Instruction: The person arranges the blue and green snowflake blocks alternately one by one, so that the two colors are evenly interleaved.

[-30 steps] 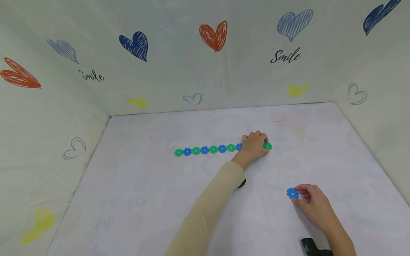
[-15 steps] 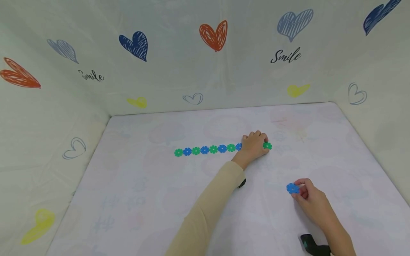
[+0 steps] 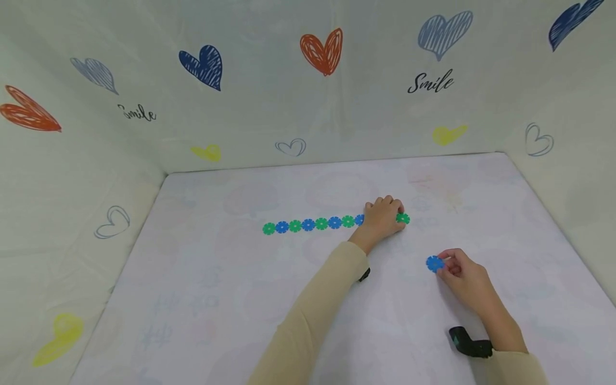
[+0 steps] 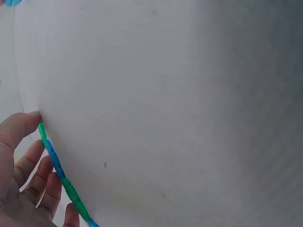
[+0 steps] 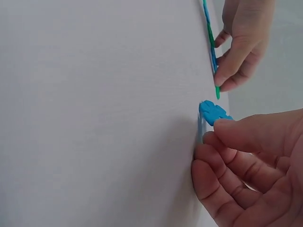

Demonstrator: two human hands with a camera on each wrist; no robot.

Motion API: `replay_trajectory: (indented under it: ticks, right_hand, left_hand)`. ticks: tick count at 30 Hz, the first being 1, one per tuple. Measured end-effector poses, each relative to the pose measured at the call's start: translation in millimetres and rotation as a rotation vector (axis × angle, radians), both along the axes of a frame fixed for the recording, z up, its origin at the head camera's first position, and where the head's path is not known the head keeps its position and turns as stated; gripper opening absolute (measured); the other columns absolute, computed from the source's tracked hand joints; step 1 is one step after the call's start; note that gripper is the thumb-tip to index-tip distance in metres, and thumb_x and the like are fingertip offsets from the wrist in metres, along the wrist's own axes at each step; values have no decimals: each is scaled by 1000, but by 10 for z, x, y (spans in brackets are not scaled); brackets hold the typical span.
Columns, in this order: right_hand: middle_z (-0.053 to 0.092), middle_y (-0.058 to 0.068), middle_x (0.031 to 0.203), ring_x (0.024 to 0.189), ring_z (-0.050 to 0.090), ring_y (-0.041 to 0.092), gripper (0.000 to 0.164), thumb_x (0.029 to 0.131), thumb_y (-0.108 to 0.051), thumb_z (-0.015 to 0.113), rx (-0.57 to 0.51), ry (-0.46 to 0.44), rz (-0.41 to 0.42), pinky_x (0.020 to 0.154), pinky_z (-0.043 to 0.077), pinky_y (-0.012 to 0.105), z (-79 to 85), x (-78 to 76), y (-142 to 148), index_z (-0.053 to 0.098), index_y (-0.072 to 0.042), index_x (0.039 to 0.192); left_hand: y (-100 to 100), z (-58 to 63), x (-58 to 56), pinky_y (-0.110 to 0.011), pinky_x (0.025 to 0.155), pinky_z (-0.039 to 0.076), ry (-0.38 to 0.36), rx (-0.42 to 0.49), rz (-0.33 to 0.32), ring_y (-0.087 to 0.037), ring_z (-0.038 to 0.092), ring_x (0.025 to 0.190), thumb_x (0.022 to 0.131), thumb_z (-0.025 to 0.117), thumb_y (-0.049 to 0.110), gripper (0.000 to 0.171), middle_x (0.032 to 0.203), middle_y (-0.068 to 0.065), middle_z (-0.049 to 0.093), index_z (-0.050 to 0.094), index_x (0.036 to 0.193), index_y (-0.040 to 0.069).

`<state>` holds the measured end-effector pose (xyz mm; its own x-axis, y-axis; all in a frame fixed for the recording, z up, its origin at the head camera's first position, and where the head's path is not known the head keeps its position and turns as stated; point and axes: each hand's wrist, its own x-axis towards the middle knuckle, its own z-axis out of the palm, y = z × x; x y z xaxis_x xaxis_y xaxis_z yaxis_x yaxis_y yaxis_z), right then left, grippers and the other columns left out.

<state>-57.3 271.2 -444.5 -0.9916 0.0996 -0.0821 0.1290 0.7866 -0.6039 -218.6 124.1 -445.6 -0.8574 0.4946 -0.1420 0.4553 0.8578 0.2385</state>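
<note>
A row of linked snowflake discs [image 3: 321,224], alternating green and blue, runs across the table. My left hand [image 3: 381,218] lies over its right part and hides some discs. Its thumb and fingers pinch the chain by the green end disc [image 3: 403,218]; the left wrist view has the thumb at the tip of the chain [image 4: 72,193] and the other fingers along its far side. Nearer the front right, my right hand [image 3: 467,278] pinches a single blue snowflake disc [image 3: 435,263] between thumb and fingertips, apart from the chain. The right wrist view puts this disc [image 5: 213,112] close to its thumb.
The white table [image 3: 202,299] meets a pale fabric wall [image 3: 250,107] printed with hearts and words at the back and sides. A black device [image 3: 469,343] sits at the right wrist, and part of another [image 3: 364,275] shows by the left cuff.
My right hand has moved forward, away from the front edge and slightly left, carrying the blue snowflake disc closer to the chain's green end. My left hand has stayed in place on the chain.
</note>
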Motion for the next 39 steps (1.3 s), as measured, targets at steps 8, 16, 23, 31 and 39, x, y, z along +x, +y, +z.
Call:
replay_trajectory:
  ticks: [8,16,23,31,39]
  right_hand:
    - [62,13,86,72,53,13,27,90,-8,56,-99,-11,-58,58,44,17,2,-374,26,47,0,115]
    - [62,17,91,73,53,14,30,91,-11,57,-114,-13,-85,60,43,17,24,-717,46,47,0,116]
    - [61,20,96,81,54,24,33,91,-15,56,-125,-62,-108,66,43,22,22,-929,54,46,1,118]
    - [61,16,91,74,54,19,36,90,-17,56,-131,-125,-111,68,42,25,16,-1046,68,47,2,118]
    - [58,9,86,68,52,10,40,88,-21,57,-132,-182,-71,64,41,23,45,-1116,125,46,4,117]
  left_hand:
    - [-3,7,5,-30,86,33,10,-6,0,-8,45,103,89,57,43,28,111,11,51,54,112,29]
    - [1,18,25,-30,88,34,3,-17,14,-8,45,105,88,58,44,30,113,12,50,53,114,30]
    - [-5,42,46,-31,90,34,-2,-6,21,-8,45,106,87,59,44,32,112,11,50,53,115,30]
    - [-7,-3,42,-32,92,34,6,-11,28,-10,45,108,88,58,45,32,115,10,50,53,115,30]
    - [7,-28,41,-32,92,34,20,-9,30,-9,45,108,88,58,45,32,114,11,49,53,115,31]
